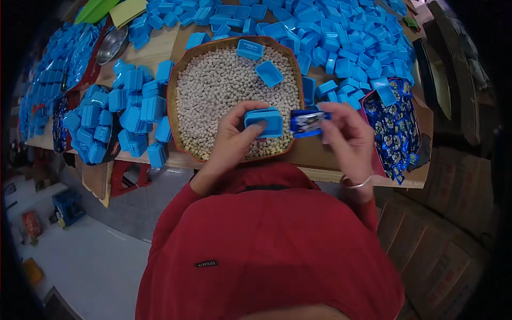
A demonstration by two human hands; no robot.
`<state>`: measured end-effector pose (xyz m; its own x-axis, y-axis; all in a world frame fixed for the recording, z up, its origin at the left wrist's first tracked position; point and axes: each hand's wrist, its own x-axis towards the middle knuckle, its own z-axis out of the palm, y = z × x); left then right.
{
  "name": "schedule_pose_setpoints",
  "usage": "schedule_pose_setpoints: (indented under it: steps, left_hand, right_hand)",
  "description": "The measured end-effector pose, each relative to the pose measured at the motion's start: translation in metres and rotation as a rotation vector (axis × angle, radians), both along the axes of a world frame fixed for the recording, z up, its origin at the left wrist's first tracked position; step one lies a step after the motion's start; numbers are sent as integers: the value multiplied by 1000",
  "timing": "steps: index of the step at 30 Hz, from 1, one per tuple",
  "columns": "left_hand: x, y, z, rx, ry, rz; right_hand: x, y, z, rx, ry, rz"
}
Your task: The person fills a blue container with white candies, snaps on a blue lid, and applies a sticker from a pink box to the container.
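My left hand (pixel 238 130) is closed around a small blue plastic box (pixel 270 125), its thumb over the box's near side. Just to the right, my right hand (pixel 346 133) pinches a shiny dark-blue sachet (pixel 308 123) between thumb and fingers, its end close to the box but seemingly apart from it. Both hands are over the near edge of a large tray (pixel 172 106) full of small pale round pellets (pixel 224 80). Two more blue boxes, one turned bottom up (pixel 250 49) and one lying open (pixel 269 73), rest on the pellets.
A big heap of blue boxes (pixel 341 42) covers the back right. Closed boxes (pixel 133 114) are piled left of the tray. At right, a pink-edged container (pixel 367 112) holds many blue sachets (pixel 393 130). A metal bowl (pixel 112 45) sits back left.
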<state>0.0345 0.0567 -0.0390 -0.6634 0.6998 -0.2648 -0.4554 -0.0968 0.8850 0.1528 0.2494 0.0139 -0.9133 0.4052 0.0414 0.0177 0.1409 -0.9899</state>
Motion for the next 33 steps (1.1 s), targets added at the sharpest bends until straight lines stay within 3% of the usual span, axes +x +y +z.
schedule_pose_setpoints:
  steps: [2,5,12,15,18,22,24,27,33]
  left_hand:
    - [0,-1,3,63,-124,-18]
    - [-2,-10,4,215,-262,-20]
    - [2,-11,9,214,-286,21]
    - [2,-7,3,26,31,4]
    - [-3,-6,-10,18,90,43]
    - [-4,-10,-1,35,82,-6]
    - [-8,-17,10,57,4,-116]
    - [3,-14,32,209,-54,-70]
    - [-6,6,36,250,117,-93]
  right_hand:
    - [-19,-18,-13,302,128,96]
    - [-31,-34,-19,434,101,59]
    - [-38,-40,-20,433,91,142]
    - [-39,-44,-23,568,110,162]
    - [-38,-54,-14,675,-48,139]
    - [-46,-26,-16,850,317,344]
    - [-40,-17,-22,854,313,472]
    - [-38,-11,-6,599,199,399]
    - [-35,-6,-2,469,236,304]
